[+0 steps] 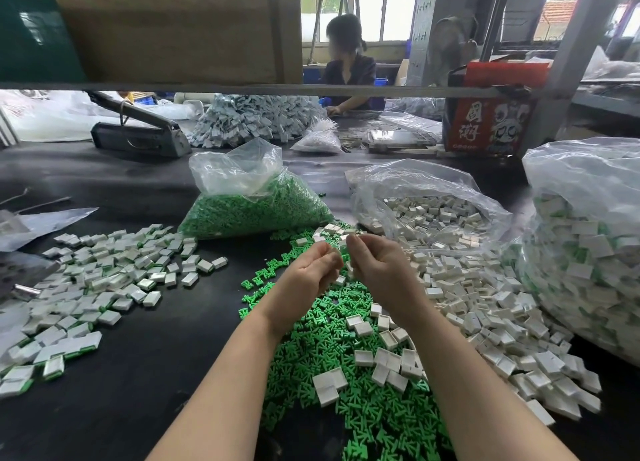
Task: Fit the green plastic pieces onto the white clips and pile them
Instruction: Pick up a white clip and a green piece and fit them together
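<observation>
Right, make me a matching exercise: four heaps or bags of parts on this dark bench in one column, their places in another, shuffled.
Things
1. clear bag of green plastic pieces
2. open clear bag of plain white clips
3. spread pile of finished white clips with green edges
4. loose heap of green plastic pieces

Places
A. under the forearms, near edge
B. left of the hands
C. beyond the hands, to the left
D. beyond the hands, to the right

Pairs: 1-C, 2-D, 3-B, 4-A
</observation>
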Available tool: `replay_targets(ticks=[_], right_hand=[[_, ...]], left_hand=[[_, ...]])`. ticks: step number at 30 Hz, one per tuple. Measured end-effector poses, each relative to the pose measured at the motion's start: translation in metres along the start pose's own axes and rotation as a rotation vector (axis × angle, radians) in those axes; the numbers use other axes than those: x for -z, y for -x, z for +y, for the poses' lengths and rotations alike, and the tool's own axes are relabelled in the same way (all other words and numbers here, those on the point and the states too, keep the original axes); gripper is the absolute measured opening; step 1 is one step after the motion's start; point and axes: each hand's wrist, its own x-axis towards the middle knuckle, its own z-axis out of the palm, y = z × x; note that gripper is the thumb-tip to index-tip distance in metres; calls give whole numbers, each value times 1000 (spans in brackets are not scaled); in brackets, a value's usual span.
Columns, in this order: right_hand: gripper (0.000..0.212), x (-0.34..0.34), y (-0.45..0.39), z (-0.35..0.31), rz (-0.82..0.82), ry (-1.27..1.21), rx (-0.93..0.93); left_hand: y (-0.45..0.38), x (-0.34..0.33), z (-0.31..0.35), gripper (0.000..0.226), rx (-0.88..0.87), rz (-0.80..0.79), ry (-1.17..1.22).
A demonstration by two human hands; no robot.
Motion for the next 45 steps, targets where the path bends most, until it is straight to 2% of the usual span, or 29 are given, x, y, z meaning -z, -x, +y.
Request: replay_targets(ticks=[5, 11, 21, 32, 37, 45], right_hand=[[39, 3, 0, 1, 12, 24, 23], [36, 4, 0, 3, -3, 54, 39], [37, 7, 0, 2, -60, 22, 11], [37, 4, 0, 4, -26, 7, -6], [36, 3, -1, 4, -7, 2, 13], [33, 5, -3, 8, -24, 28, 35]], left_hand=[[1, -1, 3, 19, -18, -36, 6], [2, -3, 5, 34, -7, -20, 8], [2, 4, 4, 24, 6, -40, 63], [2, 3, -1, 28, 62, -53, 130], [1, 3, -5, 20, 52, -25, 70], [-1, 4, -5, 20, 8, 12, 24]])
